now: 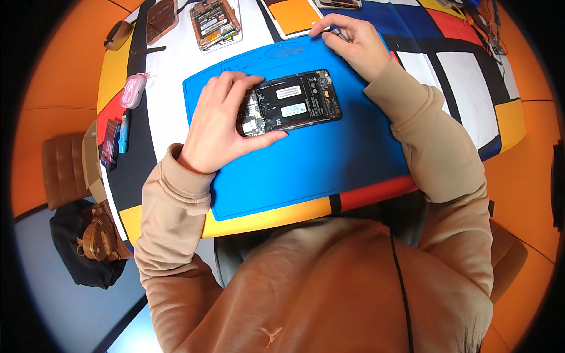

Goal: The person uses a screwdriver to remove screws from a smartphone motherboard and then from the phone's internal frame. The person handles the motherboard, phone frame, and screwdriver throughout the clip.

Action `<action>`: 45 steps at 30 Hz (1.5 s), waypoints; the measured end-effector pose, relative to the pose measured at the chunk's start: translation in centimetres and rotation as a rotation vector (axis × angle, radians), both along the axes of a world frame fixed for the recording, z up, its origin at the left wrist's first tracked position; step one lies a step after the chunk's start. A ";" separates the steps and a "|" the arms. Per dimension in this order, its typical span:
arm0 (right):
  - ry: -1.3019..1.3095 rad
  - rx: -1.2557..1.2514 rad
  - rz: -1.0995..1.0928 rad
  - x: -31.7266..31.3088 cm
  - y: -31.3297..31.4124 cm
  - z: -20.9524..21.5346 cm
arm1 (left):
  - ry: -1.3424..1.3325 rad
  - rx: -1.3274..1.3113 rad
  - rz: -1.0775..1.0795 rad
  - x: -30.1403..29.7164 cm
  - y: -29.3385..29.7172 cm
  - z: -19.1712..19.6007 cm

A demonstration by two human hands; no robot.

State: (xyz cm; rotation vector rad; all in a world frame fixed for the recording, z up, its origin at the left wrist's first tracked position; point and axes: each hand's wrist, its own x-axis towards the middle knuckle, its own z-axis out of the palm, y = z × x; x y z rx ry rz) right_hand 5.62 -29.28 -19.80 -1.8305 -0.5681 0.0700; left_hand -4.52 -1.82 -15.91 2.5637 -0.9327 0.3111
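Observation:
An opened smartphone (300,101), its black battery and circuit board bare, lies on a blue work mat (306,165). My left hand (215,117) grips its left end, thumb along the near edge and fingers over the far edge. Beyond the phone, at the far right of the mat, my right hand (359,47) is closed in a pinch. A small dark tool (336,32) shows between its fingers; most of it is hidden, so its exact kind is unclear.
A second opened phone (215,25) and a brown phone-like device (162,20) lie at the far left. A pink case (133,91) and a blue pen-like item (123,132) are on the left. An orange-and-white box (294,16) sits behind the mat; cables (489,29) lie far right.

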 end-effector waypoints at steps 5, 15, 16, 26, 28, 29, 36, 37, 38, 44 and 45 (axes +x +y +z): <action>-0.035 -0.023 0.001 -0.1 0.0 0.2 | 0.045 -0.146 0.026 0.0 -0.2 0.2; -0.046 -0.088 0.069 -0.5 0.3 1.2 | -0.017 -0.141 0.008 -0.1 -0.2 0.2; -0.018 -0.068 0.113 -0.6 0.3 1.3 | -0.018 -0.142 0.007 -0.1 -0.1 0.3; 0.226 -0.039 0.436 -1.6 0.6 2.2 | 0.011 -0.173 0.016 -0.3 -0.1 0.3; 0.245 0.026 0.455 -1.4 0.6 2.3 | -0.004 -0.187 0.019 -0.2 0.0 0.0; 0.255 0.094 0.484 -1.1 0.4 2.4 | 0.024 -0.263 0.014 0.0 0.0 -0.1; 0.311 0.177 0.374 0.2 -0.5 2.2 | 0.566 -0.885 0.152 0.7 0.9 -0.7; 0.321 0.167 0.316 0.3 -0.5 2.3 | 0.515 -0.912 0.123 0.7 1.0 -0.7; 0.341 0.161 0.290 0.2 -0.5 2.4 | 0.541 -0.933 0.115 0.9 1.2 -0.7; 0.410 0.245 0.114 -1.1 0.4 3.1 | 0.624 -0.992 0.047 1.4 1.9 -0.7; 0.421 0.269 0.097 -1.2 0.4 3.1 | 0.629 -0.995 0.039 1.4 1.9 -0.7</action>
